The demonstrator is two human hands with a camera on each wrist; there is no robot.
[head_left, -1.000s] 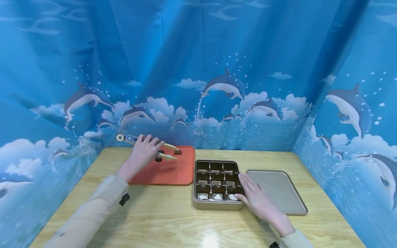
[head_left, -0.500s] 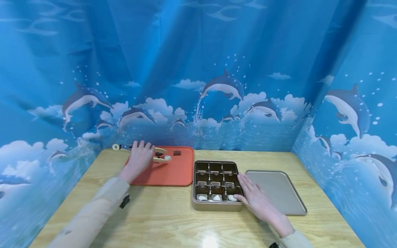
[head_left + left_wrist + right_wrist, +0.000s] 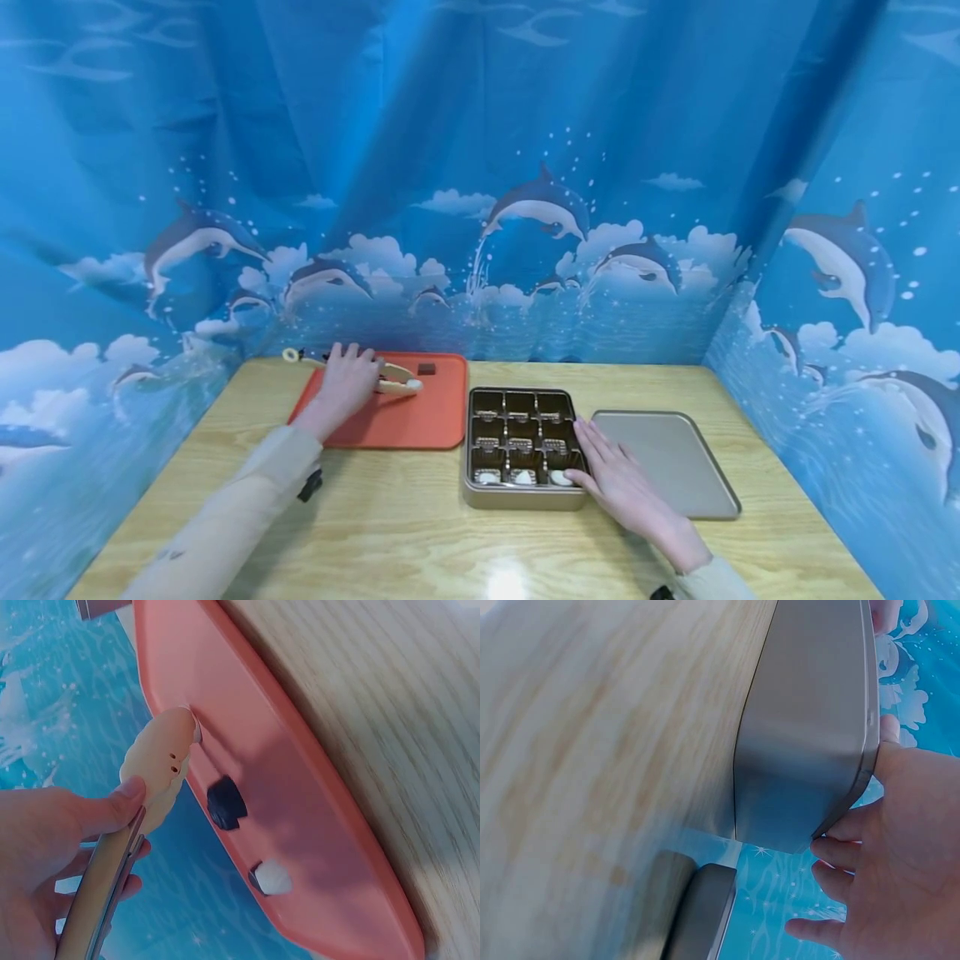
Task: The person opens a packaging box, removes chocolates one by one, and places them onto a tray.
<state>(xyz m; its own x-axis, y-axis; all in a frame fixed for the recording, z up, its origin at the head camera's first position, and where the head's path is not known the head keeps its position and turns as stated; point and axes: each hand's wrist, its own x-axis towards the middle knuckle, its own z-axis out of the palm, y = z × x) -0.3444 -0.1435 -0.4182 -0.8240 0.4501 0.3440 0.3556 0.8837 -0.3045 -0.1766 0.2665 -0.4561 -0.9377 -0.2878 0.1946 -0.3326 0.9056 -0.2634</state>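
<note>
In the head view, my left hand [image 3: 347, 385] grips a pair of tongs [image 3: 101, 889] with cream, scalloped tips. The tongs reach over the red tray [image 3: 435, 425], and a white piece [image 3: 414, 384] shows right at their tips. In the left wrist view, the thumb presses along the tongs near the tips; a dark chocolate [image 3: 226, 802] and a white shell-like piece [image 3: 273, 877] lie on the tray. My right hand [image 3: 618, 479] rests with straight fingers on the right rim of a tin box [image 3: 525, 498]. White pieces sit in the tin's front row of compartments.
The tin's flat lid [image 3: 678, 467] lies to its right, partly behind my right hand. A dark square chocolate [image 3: 426, 368] is at the tray's back. A dolphin-print curtain [image 3: 480, 208] stands behind the wooden table [image 3: 405, 533].
My left hand has lowered the tongs toward the tray, first drawing them left, then slightly right. The tips stand closer together around the white piece. My right hand stays on the tin.
</note>
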